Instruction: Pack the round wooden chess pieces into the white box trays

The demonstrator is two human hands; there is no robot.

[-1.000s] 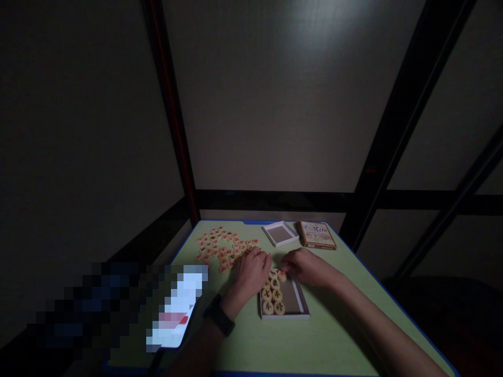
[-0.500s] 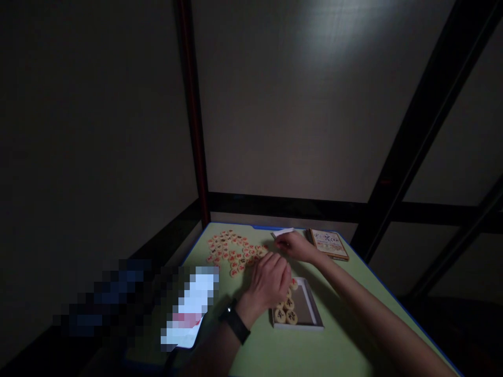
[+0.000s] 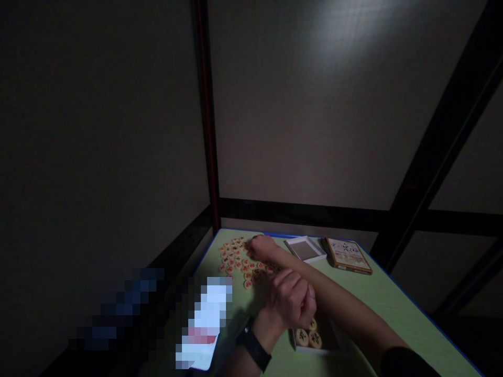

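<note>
Round wooden Chinese chess pieces (image 3: 238, 264) with red and dark characters lie spread over the far left of the table. My right hand (image 3: 262, 247) reaches across to their far edge, its fingers curled down among them and the fingertips hidden. Nearer to me, my left hand (image 3: 293, 299) is closed in a fist below the right forearm; what it holds, if anything, is hidden. It hovers over the left side of a shallow box (image 3: 322, 351). Several pieces (image 3: 308, 338) with dark characters show in the box; my left hand and right forearm cover much of it.
A shallow white-edged tray (image 3: 304, 250) stands at the table's back. Right of it lies a flat printed box (image 3: 348, 255). A lit, blurred-out screen (image 3: 204, 327) is at the left. The green table (image 3: 393, 309) has a blue edge, with walls behind and left.
My right hand has moved left from beside the back tray to the pieces, uncovering the tray. My right forearm now crosses above the near box. The view has shifted a little.
</note>
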